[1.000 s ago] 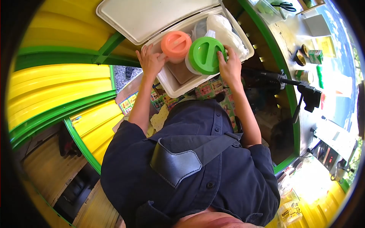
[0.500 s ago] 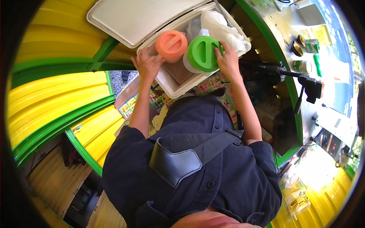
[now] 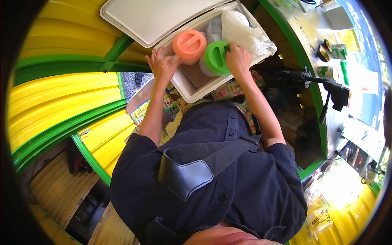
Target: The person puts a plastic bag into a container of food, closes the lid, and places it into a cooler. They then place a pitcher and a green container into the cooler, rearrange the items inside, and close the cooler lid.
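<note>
Two lidded pitchers stand in an open white cooler box (image 3: 188,94). My left hand (image 3: 164,66) is at the box's left rim, its thumb and finger closed on the handle of the pitcher with the orange lid (image 3: 189,45); the other fingers are spread. Over the right side of the green-lidded pitcher (image 3: 216,58), my right hand (image 3: 239,60) has its fingers curled at the lid's edge. Its fingertips are partly hidden. A white plastic bag (image 3: 241,32) fills the box's right end.
The cooler's white lid (image 3: 151,18) leans open behind the box. A black tripod arm (image 3: 322,80) reaches across on the right, beside a counter (image 3: 300,30) with a green-and-white carton (image 3: 339,51). Yellow panels (image 3: 69,98) with green frames stand at left.
My right hand has shifted inward over the green lid, with its fingers more curled. The green-lidded pitcher sits slightly differently in the box. The whole view has shifted a little.
</note>
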`<state>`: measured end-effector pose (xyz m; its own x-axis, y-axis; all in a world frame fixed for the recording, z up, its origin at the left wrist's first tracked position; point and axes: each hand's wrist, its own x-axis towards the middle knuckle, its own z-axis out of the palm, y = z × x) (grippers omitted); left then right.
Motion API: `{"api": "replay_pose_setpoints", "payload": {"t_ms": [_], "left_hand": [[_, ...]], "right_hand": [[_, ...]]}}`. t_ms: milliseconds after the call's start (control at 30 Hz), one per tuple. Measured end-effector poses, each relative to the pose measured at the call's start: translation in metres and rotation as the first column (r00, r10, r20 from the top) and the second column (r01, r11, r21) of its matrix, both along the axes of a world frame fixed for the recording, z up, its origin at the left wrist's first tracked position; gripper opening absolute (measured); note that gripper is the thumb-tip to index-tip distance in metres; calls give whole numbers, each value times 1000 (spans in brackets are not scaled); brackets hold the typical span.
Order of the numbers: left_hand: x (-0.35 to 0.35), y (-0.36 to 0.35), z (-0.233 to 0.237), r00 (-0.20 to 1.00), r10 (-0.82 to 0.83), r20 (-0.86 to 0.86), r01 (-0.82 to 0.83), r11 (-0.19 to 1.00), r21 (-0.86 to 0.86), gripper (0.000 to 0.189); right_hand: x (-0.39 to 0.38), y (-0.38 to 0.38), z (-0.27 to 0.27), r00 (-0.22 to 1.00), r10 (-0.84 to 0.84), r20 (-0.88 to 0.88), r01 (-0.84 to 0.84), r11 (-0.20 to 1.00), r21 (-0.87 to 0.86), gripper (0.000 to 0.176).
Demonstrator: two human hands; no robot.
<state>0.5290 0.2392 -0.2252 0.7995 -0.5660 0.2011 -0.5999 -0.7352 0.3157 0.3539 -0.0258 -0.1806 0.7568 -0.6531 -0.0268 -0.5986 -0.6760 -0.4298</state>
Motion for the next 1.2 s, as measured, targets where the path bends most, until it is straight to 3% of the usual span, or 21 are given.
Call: {"api": "replay_pose_setpoints", "payload": {"t_ms": [33,167,233,333,533,600,700,767,833,867,900,933,967,1033,1067,1133,1167,1200], "left_hand": [[-1,-1,2,1000,2,21,-2,1000,-1,48],[-3,-2,0,999,6,49,-5,1000,-18,50],[-3,-3,2,998,-9,59,10,1000,-11,51],[-2,-4,5,998,-24,56,23,1000,15,52],[4,3,-1,992,-62,110,60,998,28,53],[6,10,2,992,-108,59,107,994,21,51],[11,23,1,984,-165,63,168,984,-54,57],[17,31,-2,991,-127,46,131,985,-111,56],[24,37,-8,997,-67,46,75,981,-181,52],[25,37,-5,999,-31,42,39,977,-211,49],[24,33,1,999,8,46,3,972,-237,47],[23,31,7,998,51,48,-37,966,-257,45],[25,31,9,998,48,49,-31,956,-293,43],[18,19,24,995,93,32,-76,934,-350,40],[14,14,32,992,122,36,-103,935,-339,39],[5,3,46,990,132,41,-108,926,-361,38],[0,-1,50,989,145,44,-118,918,-378,36],[-4,-3,54,987,156,46,-128,918,-374,36]], "right_hand": [[-1,6,8,999,26,31,-24,998,-64,41],[-14,42,36,967,202,157,-198,979,-37,54],[-17,52,42,974,223,23,-224,975,15,71],[-14,55,24,966,256,-19,-257,966,-26,80],[-22,39,52,954,279,-112,-264,955,131,83],[-42,25,71,941,323,101,-329,943,55,76],[-97,7,209,911,340,235,-392,889,236,63],[-141,-3,279,862,366,351,-437,887,149,61],[-191,-18,341,780,322,537,-476,862,175,55],[-216,-26,356,713,284,641,-437,895,91,55],[-236,-28,354,612,213,762,-264,963,-57,50],[-258,-33,364,585,7,811,-39,999,19,46],[-290,-74,366,606,64,793,11,996,-89,42],[-303,-129,371,624,-256,738,310,948,66,36],[-314,-173,353,626,-305,718,311,942,129,35],[-340,-271,288,761,-399,511,381,913,144,40],[-339,-300,261,836,-488,250,496,868,35,53],[-334,-317,232,862,-499,95,505,861,-63,75]]}}
